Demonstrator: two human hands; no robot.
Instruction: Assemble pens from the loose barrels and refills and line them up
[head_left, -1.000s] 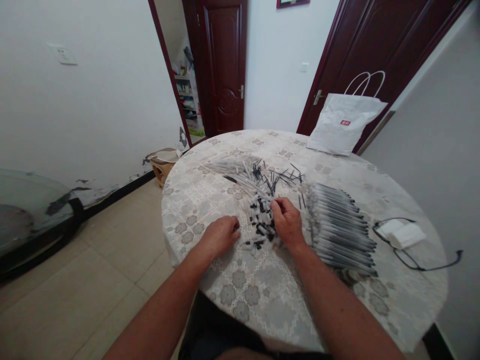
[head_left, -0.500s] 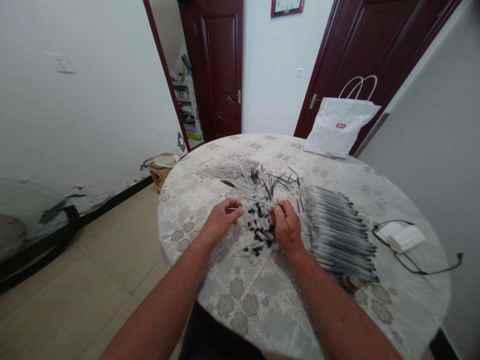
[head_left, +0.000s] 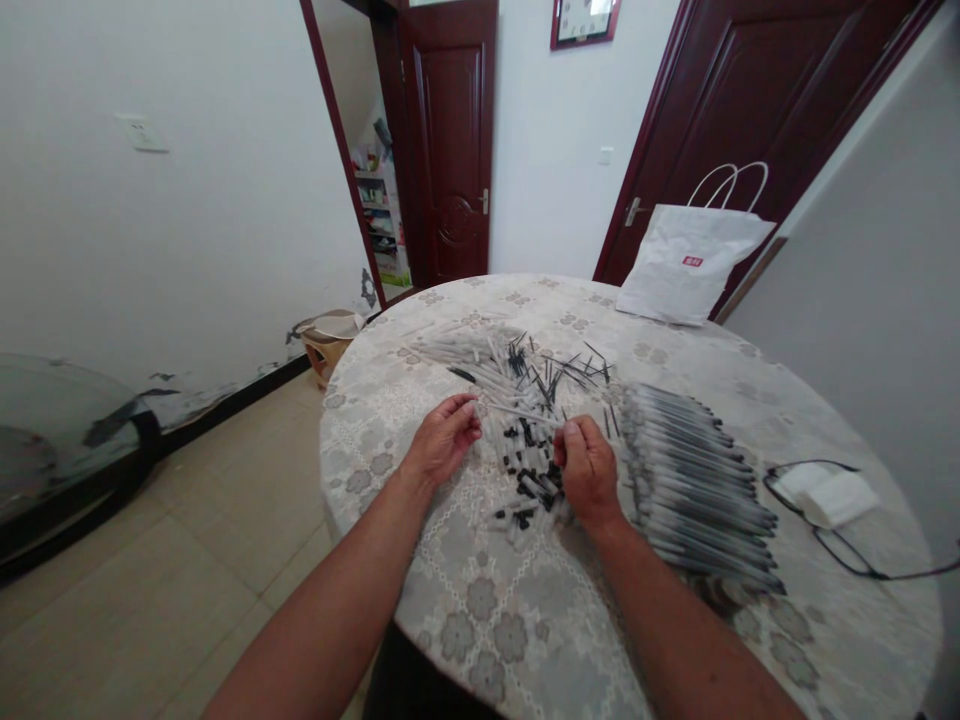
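Observation:
My right hand (head_left: 589, 468) is closed on one end of a pale pen barrel (head_left: 517, 411), which points left toward my other hand. My left hand (head_left: 444, 440) has its fingertips pinched near the barrel's left end; what they hold, if anything, is too small to make out. Between and below the hands lies a pile of clear caps with black parts (head_left: 534, 460). Beyond them are loose pale barrels (head_left: 457, 350) and thin dark refills (head_left: 555, 375). A row of pens (head_left: 697, 480) lies side by side to the right of my right hand.
Black-framed glasses (head_left: 844, 555) and folded white tissue (head_left: 832, 494) rest at the table's right. A white paper bag (head_left: 686, 262) stands at the back right. The round table has a patterned cloth (head_left: 480, 610). A brown stool (head_left: 324, 350) is beyond its left edge.
The view has shifted, so the table's contents appear slightly lower and farther right. My hands have moved a little apart, and the barrel shows more clearly between them.

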